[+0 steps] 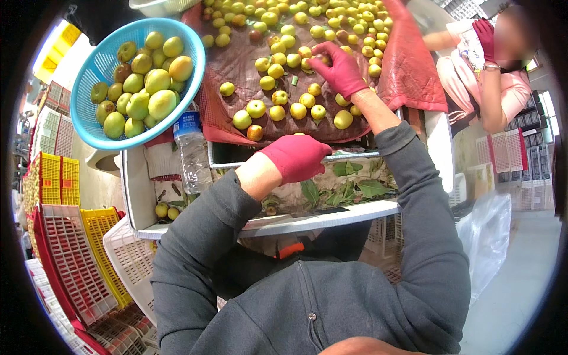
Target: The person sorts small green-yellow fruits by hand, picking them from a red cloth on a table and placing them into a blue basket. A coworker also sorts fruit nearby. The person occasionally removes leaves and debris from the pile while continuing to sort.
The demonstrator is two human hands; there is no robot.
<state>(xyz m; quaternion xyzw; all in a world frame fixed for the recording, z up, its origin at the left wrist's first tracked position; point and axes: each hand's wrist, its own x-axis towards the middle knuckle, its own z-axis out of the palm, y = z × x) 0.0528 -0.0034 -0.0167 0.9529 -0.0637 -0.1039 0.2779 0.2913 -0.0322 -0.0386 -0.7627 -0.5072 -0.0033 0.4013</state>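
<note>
Many small yellow-green fruits, some with brown patches, lie loose on a dark red cloth (pixel 239 57). My right hand (pixel 339 69), in a pinkish-red glove, reaches over the cloth; its thumb and forefinger are at a brownish fruit, and whether they grip it I cannot tell. My left hand (pixel 295 157), gloved alike, is at the cloth's near edge with its fingers curled and turned away, so anything inside is hidden. A yellow-green fruit (pixel 343 120) lies near the cloth's front right. At the left, a light blue plastic colander (pixel 79 104) holds larger fruits of the same kind.
A clear plastic bottle (pixel 193 155) stands beside the colander. Leaves (pixel 310 191) and a few fruits lie in the white tray (pixel 137 191) under the cloth. Plastic crates (pixel 73 262) are stacked at the left. A person (pixel 483 75) wearing a red glove sits at the right.
</note>
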